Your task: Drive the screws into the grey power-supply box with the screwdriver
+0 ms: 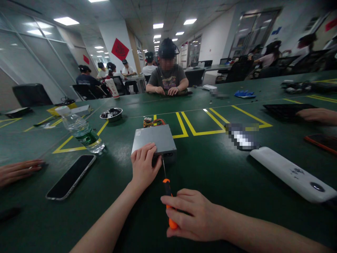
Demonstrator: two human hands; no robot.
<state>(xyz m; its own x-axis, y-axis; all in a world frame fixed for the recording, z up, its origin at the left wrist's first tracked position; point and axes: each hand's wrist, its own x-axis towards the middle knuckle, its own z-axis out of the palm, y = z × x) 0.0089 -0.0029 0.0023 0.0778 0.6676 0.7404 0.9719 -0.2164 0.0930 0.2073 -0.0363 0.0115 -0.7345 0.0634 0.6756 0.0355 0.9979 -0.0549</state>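
Observation:
A grey metal computer power supply [155, 135] lies on the green table in front of me, with a bundle of coloured cables [152, 121] at its far side. My left hand [143, 161] grips its near left edge, fingers over the top and thumb low on the near face. In my right hand [193, 212] is a screwdriver [166, 186] with an orange and black handle. Its shaft points away from me, and the tip meets the near face of the power supply beside my left thumb. What the tip touches is too small to make out.
To the left stand a tilted-looking water bottle [85, 135], a phone [71, 177] and a metal bowl [111, 114] of small parts. A white elongated device [292, 174] lies right. Other people's hands rest at both sides; a person [168, 75] sits opposite.

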